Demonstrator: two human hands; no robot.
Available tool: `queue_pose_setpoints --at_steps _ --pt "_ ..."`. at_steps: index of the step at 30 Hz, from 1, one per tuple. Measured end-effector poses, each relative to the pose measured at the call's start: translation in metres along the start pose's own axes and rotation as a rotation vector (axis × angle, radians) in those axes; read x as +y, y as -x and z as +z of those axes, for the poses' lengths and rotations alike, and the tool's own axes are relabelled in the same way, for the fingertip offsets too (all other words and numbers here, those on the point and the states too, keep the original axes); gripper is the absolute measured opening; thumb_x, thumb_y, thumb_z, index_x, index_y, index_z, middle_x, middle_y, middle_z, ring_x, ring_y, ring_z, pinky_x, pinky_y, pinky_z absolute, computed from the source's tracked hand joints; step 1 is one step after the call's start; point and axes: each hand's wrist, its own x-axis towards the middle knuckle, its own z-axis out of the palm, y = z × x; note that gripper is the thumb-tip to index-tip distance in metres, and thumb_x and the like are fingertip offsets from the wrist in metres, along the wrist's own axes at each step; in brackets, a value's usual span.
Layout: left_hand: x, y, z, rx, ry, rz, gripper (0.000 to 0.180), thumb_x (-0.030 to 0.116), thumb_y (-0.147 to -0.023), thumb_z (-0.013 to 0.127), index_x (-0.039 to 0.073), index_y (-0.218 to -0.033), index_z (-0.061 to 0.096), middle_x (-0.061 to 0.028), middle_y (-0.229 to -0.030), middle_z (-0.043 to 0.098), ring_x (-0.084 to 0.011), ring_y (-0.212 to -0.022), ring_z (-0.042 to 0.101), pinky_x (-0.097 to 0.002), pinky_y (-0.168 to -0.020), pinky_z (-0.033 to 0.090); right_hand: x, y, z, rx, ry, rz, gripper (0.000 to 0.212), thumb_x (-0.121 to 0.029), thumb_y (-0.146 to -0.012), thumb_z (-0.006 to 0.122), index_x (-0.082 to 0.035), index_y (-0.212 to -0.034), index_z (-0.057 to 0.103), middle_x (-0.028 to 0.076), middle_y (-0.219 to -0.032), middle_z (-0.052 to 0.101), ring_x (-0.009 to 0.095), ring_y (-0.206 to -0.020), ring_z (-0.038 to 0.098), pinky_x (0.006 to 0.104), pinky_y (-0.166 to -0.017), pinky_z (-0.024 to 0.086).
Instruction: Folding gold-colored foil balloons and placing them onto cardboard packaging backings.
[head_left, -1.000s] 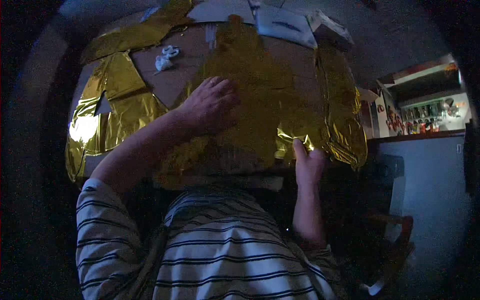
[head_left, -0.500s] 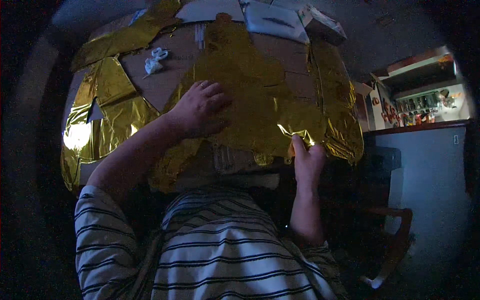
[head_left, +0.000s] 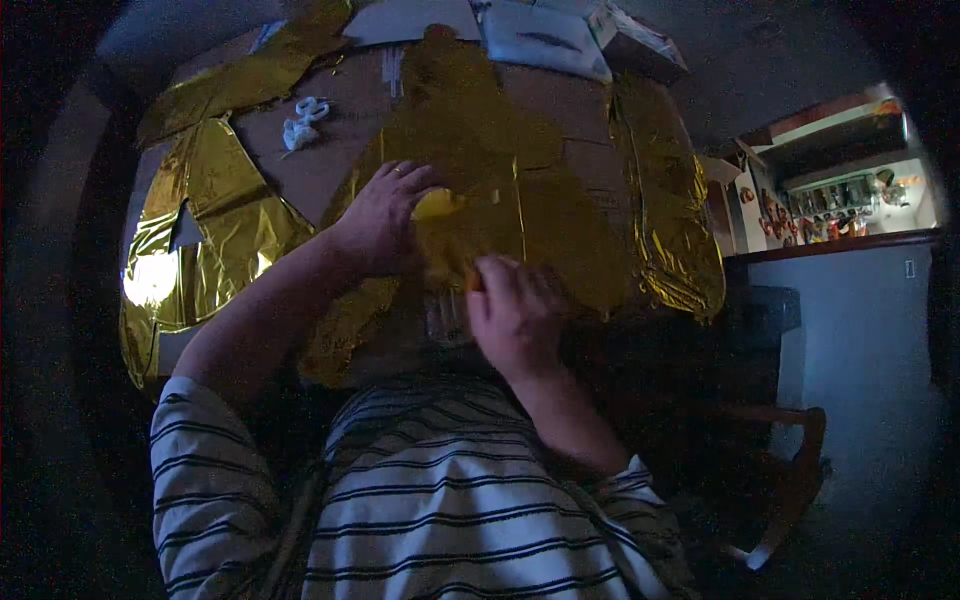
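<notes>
A large sheet of gold foil (head_left: 480,130) lies over the table in front of me, its near part folded back toward the left. My left hand (head_left: 385,215) rests on the foil left of the middle, fingers stretched out and slightly bent, a ring on one of them. Close by on its right, my right hand (head_left: 515,310) is closed on the foil's near edge; its fingers are somewhat blurred. A small orange patch shows by the right thumb, and I cannot make out what it is.
More gold foil pieces lie at the left (head_left: 235,195) and right (head_left: 665,215). A small white looped item (head_left: 305,122) sits on the brown cardboard. At the back are a pale flat package (head_left: 545,42) and a box (head_left: 640,40). A wooden chair (head_left: 800,470) stands right.
My right hand has swung left with the foil's near right edge, folding it over toward my left hand. The left hand has barely shifted.
</notes>
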Motion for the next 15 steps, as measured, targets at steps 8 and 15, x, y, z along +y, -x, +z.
queue_pose_setpoints --at_steps 8,15 --pt "0.004 -0.003 -0.002 -0.037 0.017 -0.033 0.07 0.019 -0.054 0.076 0.011 -0.12 0.055 -0.0107 -0.113 0.052 -0.0304 -0.108 0.047 -0.0415 -0.095 0.036 0.037 -0.004 -0.011 -0.231 -0.64 -0.149 0.049 -0.041 -0.086 0.058 -0.002 -0.117 0.058 0.017 -0.117 0.06 0.028 -0.112 0.056 0.0426 -0.102 0.036" --pt "0.008 -0.004 -0.011 -0.134 -0.065 -0.071 0.066 0.019 -0.057 0.075 0.012 -0.12 0.055 -0.0103 -0.114 0.052 -0.0302 -0.11 0.048 -0.0419 -0.095 0.036 0.1 -0.02 -0.009 -0.143 -0.424 -0.063 0.036 -0.019 -0.09 0.053 -0.005 -0.124 0.055 0.011 -0.13 0.052 0.026 -0.124 0.045 0.04 -0.106 0.033"
